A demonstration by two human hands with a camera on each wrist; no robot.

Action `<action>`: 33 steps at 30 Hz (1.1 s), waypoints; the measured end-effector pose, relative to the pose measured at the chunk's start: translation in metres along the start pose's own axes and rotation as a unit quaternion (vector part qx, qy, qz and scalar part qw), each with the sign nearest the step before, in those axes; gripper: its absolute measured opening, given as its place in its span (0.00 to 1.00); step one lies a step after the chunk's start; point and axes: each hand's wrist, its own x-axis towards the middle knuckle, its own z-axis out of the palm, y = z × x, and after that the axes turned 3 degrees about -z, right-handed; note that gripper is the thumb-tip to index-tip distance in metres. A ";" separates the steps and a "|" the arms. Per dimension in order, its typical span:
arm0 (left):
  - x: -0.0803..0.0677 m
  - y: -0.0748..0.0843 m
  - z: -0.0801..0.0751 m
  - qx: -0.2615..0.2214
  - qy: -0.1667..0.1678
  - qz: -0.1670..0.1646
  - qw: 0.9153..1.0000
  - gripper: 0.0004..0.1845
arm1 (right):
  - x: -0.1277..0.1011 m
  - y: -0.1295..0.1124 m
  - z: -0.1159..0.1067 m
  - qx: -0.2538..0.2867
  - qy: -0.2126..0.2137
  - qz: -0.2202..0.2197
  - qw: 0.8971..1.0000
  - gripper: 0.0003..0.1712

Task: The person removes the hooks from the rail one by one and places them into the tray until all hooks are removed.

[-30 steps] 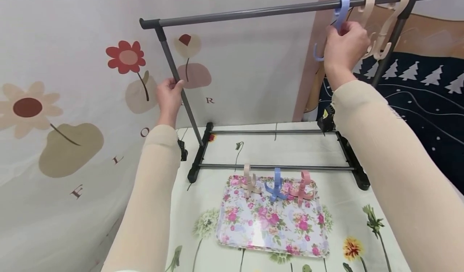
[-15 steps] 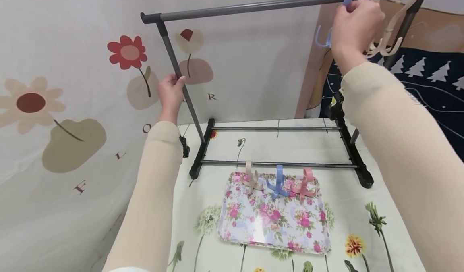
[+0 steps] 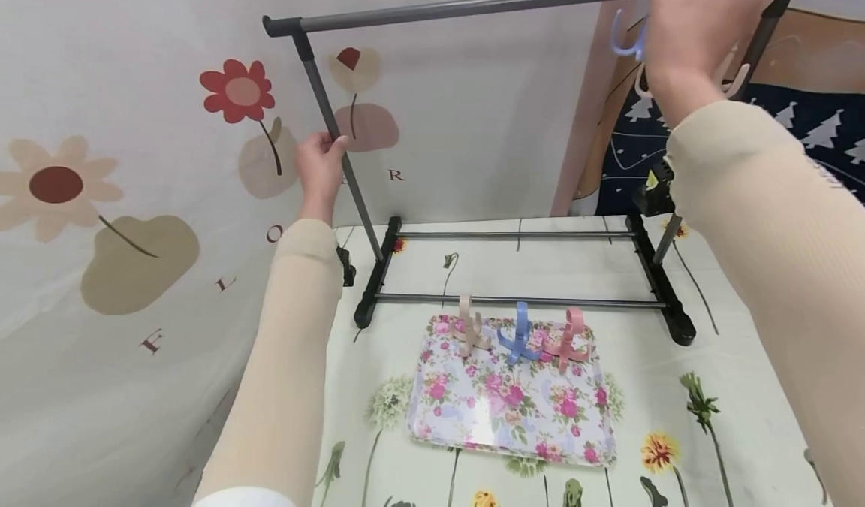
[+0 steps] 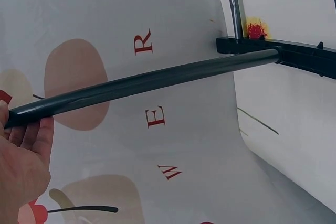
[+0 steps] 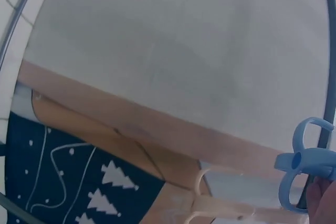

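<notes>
A dark grey metal garment rack (image 3: 473, 15) stands on the table. My left hand (image 3: 320, 169) grips its left upright; in the left wrist view, the fingers (image 4: 39, 140) lie around the tube. Near the right end of the top bar, my right hand (image 3: 703, 37) holds a blue multi-prong hook (image 3: 628, 41), its upper part mostly hidden by the hand and the frame edge. The right wrist view shows the blue hook's prongs (image 5: 302, 161) with the fingers behind them. Beige hooks (image 3: 736, 82) hang beside it, partly covered by the right hand.
A stack of floral trays (image 3: 510, 402) lies in front of the rack. On it rest a beige hook (image 3: 468, 330), a blue hook (image 3: 520, 334) and a pink hook (image 3: 566, 342). Printed curtains (image 3: 169, 79) hang behind and to the left.
My right hand has moved right and upward along the top bar with the blue hook, now covering much of the beige hooks. The left hand stays on the upright; the head view has shifted slightly.
</notes>
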 end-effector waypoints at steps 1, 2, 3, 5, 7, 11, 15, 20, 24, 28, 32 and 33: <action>0.000 0.000 -0.001 0.000 0.002 0.001 1.000 0.19 | -0.001 -0.001 0.000 -0.004 -0.009 0.000 1.000 0.21; 0.001 0.000 -0.001 0.001 0.004 0.003 1.000 0.19 | -0.003 -0.001 0.000 -0.009 -0.018 0.003 1.000 0.21; 0.001 0.000 -0.002 0.001 0.006 0.004 1.000 0.19 | -0.005 -0.001 0.001 -0.020 -0.025 0.002 0.999 0.21; 0.002 -0.001 -0.003 0.002 0.007 0.003 1.000 0.19 | -0.009 0.001 0.003 -0.043 -0.045 -0.006 0.998 0.22; 0.002 -0.001 -0.002 0.005 0.006 0.001 1.000 0.19 | -0.014 0.006 0.004 -0.068 -0.065 -0.017 0.995 0.22; 0.003 -0.003 -0.002 0.008 0.006 -0.005 1.000 0.19 | -0.026 0.017 0.007 -0.086 -0.104 -0.033 0.990 0.22; 0.004 -0.004 -0.004 0.007 0.004 -0.007 1.000 0.20 | -0.042 0.021 0.009 -0.096 -0.140 -0.036 0.985 0.23; 0.004 -0.007 -0.008 0.002 0.000 -0.011 1.000 0.20 | -0.066 0.016 0.009 -0.072 -0.188 -0.028 0.979 0.22; 0.004 -0.007 -0.010 -0.004 -0.005 -0.017 1.000 0.20 | -0.090 0.011 0.006 -0.049 -0.232 -0.034 0.971 0.21; 0.003 -0.006 -0.011 -0.008 -0.012 -0.023 1.000 0.21 | -0.117 0.006 0.003 -0.034 -0.273 -0.048 0.960 0.20; 0.002 -0.005 -0.011 -0.006 -0.012 -0.023 1.000 0.21 | -0.138 0.006 0.003 -0.012 -0.301 -0.059 0.952 0.19; 0.002 -0.004 -0.012 -0.006 -0.013 -0.023 1.000 0.21 | -0.142 0.007 0.004 -0.005 -0.305 -0.060 0.950 0.18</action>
